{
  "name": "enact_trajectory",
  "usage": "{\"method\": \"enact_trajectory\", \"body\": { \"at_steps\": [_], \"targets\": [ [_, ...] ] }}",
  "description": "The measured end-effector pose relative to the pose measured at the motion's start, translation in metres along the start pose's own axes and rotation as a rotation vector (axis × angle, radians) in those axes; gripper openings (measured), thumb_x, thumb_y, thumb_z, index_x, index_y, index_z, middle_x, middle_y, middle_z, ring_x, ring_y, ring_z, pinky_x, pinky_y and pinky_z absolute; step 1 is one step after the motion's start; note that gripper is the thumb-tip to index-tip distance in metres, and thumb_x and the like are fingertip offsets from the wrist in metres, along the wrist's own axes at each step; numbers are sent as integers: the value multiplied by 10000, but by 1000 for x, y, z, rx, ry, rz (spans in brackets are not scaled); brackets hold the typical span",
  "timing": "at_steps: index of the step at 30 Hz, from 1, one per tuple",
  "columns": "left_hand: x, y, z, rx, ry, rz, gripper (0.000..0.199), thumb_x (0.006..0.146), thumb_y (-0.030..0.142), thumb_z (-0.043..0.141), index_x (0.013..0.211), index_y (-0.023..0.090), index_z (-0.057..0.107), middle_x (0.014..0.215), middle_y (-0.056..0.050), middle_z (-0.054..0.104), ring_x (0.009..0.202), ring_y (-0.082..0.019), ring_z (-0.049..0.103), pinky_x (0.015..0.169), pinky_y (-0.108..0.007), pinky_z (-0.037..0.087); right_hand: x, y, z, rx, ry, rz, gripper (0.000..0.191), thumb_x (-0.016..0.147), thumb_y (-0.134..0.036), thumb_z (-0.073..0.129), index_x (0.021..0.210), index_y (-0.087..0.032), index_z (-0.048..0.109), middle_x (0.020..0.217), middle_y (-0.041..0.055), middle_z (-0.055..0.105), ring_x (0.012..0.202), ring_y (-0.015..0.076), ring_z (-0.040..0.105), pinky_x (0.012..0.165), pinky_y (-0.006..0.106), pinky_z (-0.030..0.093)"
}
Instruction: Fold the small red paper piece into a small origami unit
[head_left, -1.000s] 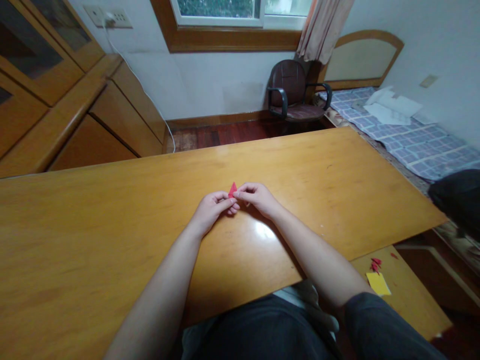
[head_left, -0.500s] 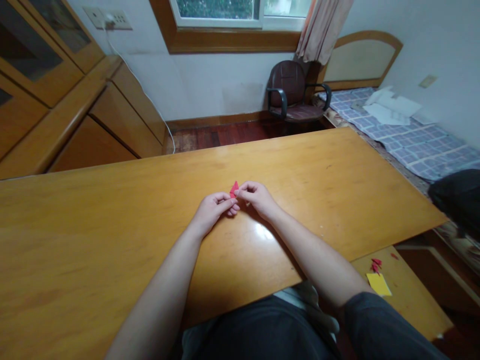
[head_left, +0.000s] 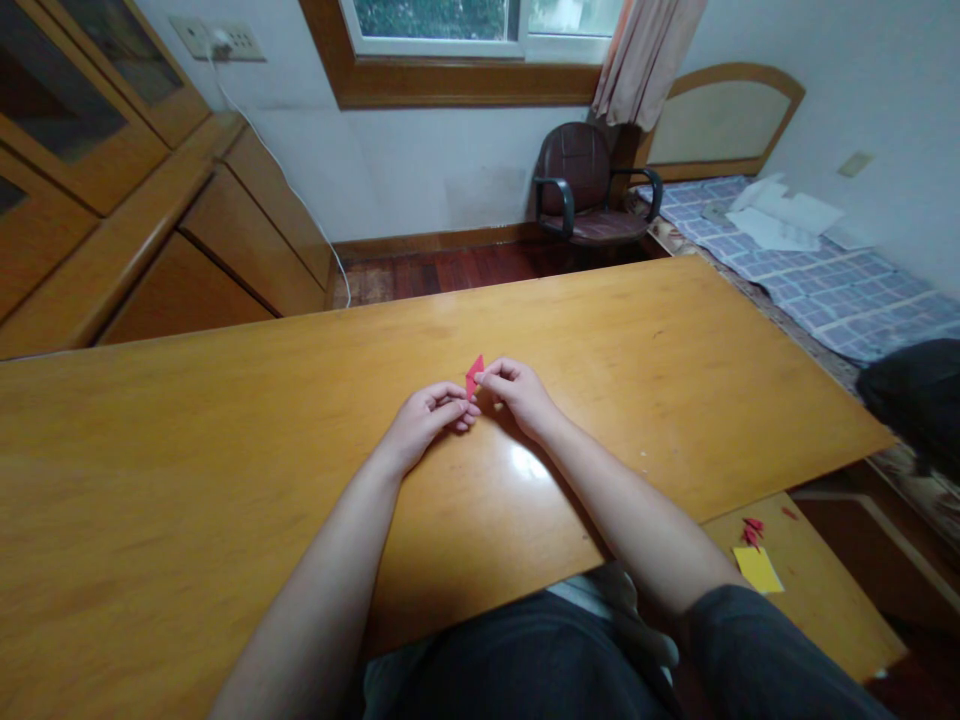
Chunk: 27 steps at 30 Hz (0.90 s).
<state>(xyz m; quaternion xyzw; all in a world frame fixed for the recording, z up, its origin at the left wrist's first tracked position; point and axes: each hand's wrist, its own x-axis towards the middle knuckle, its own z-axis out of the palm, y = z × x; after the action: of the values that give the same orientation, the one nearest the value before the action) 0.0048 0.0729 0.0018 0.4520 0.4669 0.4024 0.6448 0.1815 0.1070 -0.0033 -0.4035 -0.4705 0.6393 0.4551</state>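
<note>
A small piece of folded red paper [head_left: 475, 374] stands up between my hands, above the wooden table [head_left: 225, 450]. My right hand [head_left: 517, 393] pinches its right side between thumb and fingers. At the paper's lower end, my left hand [head_left: 433, 417] has its thumb and fingertips closed around the bottom tip. Part of the paper is hidden behind the right fingertips.
On a lower board at the right lie several small red folded pieces [head_left: 752, 530] and a yellow paper stack [head_left: 759, 569]. Beyond the table stand a brown armchair [head_left: 581, 180] and a bed [head_left: 810, 270]. A black bag [head_left: 915, 395] is at the right edge.
The red paper has shifted slightly up and to the right with my right hand, and more of it shows. My left hand has barely moved.
</note>
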Motion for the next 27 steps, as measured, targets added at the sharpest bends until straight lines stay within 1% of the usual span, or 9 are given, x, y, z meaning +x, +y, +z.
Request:
{"method": "enact_trajectory", "body": {
  "at_steps": [4,6,11,15,20,24,27],
  "targets": [
    [1,0,0,-3,19,23,283,773,416,734,844,149,669,795,-65,734,679,-146,658,661,-269,515,0,-2,1,-6,-2,-8,318,719,-444,761,699,-165,610,599,-41,557,543,87,435,540,244,307],
    [2,0,0,-4,35,27,289,766,421,742,834,149,672,783,-60,729,665,-143,651,656,-268,513,-1,-3,2,-9,-10,0,319,715,-448,763,703,-164,618,595,-43,545,547,88,429,533,244,299],
    [3,-1,0,-4,36,26,298,753,425,765,820,148,677,775,-56,727,659,-136,643,657,-262,506,-1,-2,3,2,-47,-2,327,703,-455,774,730,-161,635,651,-28,589,578,89,442,550,243,316],
    [4,-2,0,-4,34,22,293,743,414,776,792,147,665,763,-55,726,646,-134,636,648,-261,504,-2,-3,3,-11,-44,2,336,698,-466,777,741,-161,644,651,-31,588,577,88,442,554,244,314],
    [3,0,1,16,46,19,291,723,397,796,774,146,660,744,-54,725,622,-131,628,635,-261,502,-4,-6,4,1,-40,-17,312,698,-446,780,737,-165,650,685,-18,618,620,98,486,612,249,360],
    [2,3,2,24,53,14,293,719,402,797,759,143,665,739,-58,726,609,-131,625,629,-267,500,-4,-7,5,-19,-32,-18,319,695,-459,776,736,-169,651,685,-18,615,624,101,482,610,249,361],
    [1,4,3,23,55,14,295,714,402,801,750,146,659,729,-55,724,602,-129,623,628,-269,495,-4,-6,5,-25,-26,-38,303,699,-445,776,738,-169,656,706,-13,627,648,104,500,648,252,380]
  ]
}}
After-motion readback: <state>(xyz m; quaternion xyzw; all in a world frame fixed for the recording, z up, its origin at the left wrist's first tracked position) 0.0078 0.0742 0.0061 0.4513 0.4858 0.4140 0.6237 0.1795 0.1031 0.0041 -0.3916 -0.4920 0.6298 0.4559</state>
